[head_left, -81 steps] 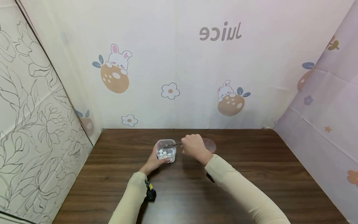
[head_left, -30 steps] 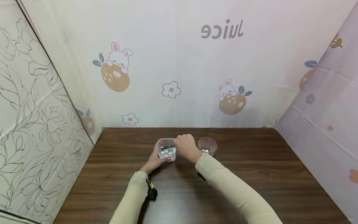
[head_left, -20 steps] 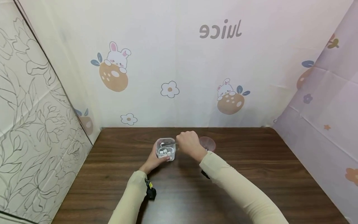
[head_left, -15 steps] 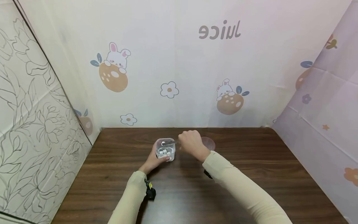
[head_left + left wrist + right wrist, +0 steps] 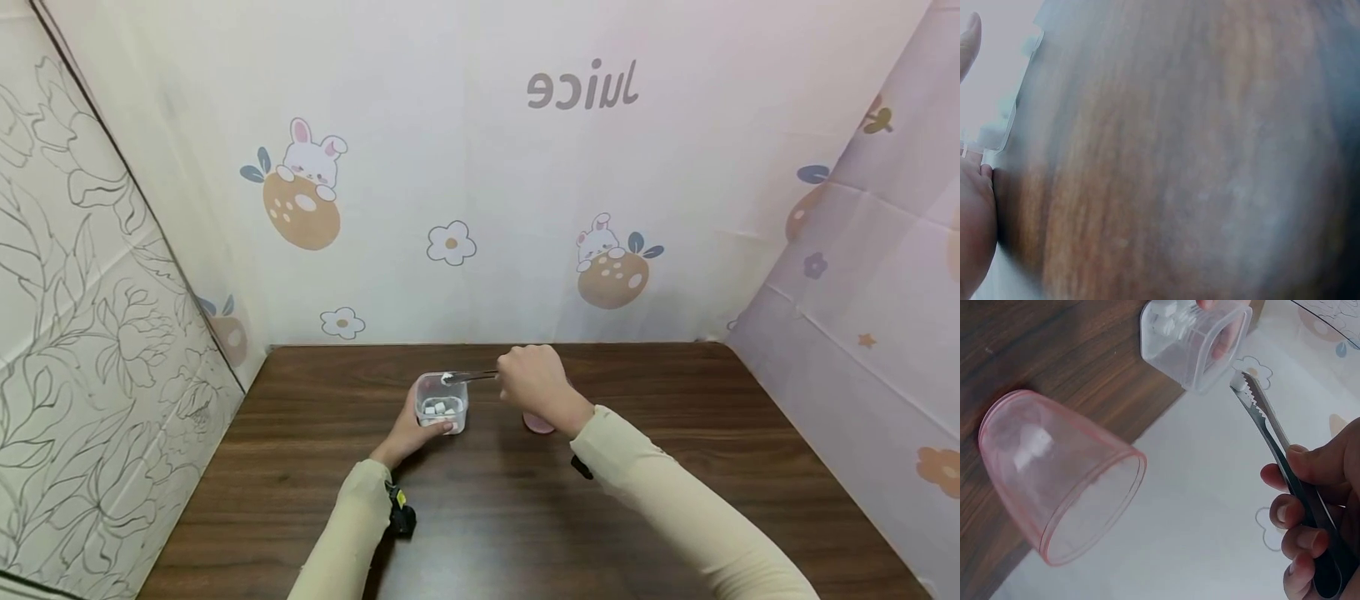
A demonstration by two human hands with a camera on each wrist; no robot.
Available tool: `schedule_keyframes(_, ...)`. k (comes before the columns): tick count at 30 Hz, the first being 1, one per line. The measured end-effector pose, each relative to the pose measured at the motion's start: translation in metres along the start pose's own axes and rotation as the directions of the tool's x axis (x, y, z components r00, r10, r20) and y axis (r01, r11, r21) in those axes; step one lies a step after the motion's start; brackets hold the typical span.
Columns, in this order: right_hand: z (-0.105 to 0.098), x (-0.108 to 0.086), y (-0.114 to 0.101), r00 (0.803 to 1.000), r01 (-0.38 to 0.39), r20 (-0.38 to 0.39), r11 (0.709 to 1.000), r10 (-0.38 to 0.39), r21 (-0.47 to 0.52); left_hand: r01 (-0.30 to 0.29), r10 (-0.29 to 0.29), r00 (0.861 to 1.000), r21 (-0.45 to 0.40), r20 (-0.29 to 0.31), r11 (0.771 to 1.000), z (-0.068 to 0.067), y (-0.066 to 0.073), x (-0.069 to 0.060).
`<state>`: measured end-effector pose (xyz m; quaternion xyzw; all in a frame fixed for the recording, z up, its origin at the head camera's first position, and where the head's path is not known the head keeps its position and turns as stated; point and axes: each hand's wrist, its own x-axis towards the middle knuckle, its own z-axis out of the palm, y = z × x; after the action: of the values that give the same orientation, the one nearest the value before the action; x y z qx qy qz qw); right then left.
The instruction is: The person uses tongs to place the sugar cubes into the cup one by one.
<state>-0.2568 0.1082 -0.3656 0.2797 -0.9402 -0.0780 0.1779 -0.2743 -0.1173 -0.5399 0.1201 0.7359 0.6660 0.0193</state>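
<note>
My left hand [image 5: 407, 432] grips a clear square container [image 5: 461, 417] from its left side, thumb across the front; several white cubes [image 5: 440, 407] lie inside. Metal serrated tongs [image 5: 1285, 465] are pinched in my right hand [image 5: 1325, 500], and their tips hold one white cube [image 5: 1239, 381] just outside the container's mouth in the right wrist view. A pink transparent cup [image 5: 1054, 469] stands upright with white pieces [image 5: 1034, 447] at its bottom; in the head view my right hand [image 5: 543, 385] covers most of it. The left wrist view shows part of my left hand [image 5: 975, 225] against the container.
The dark wooden table [image 5: 480, 517] reaches back to a patterned curtain [image 5: 390, 167]. A second printed curtain [image 5: 862, 333] runs along the right side, and a line-drawn floral one [image 5: 112, 333] along the left.
From over the container, my right hand has moved right and the tongs have risen toward its rim with a white cube. My left hand and the container have stayed in place.
</note>
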Motion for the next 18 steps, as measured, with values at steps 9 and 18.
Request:
schedule_keyframes(9, -0.015, -0.018, 0.019, 0.999, -0.031, -0.015, 0.999, 0.031, 0.014, -0.006, 0.007, 0.999, -0.032, 0.032, 0.999, -0.001, 0.024, -0.007)
schedule_keyframes(18, -0.028, -0.039, 0.045, 0.996, -0.076, -0.034, 0.997, 0.077, 0.03, -0.009, 0.01, 0.999, -0.029, 0.031, 1.0, 0.001, 0.036, -0.013)
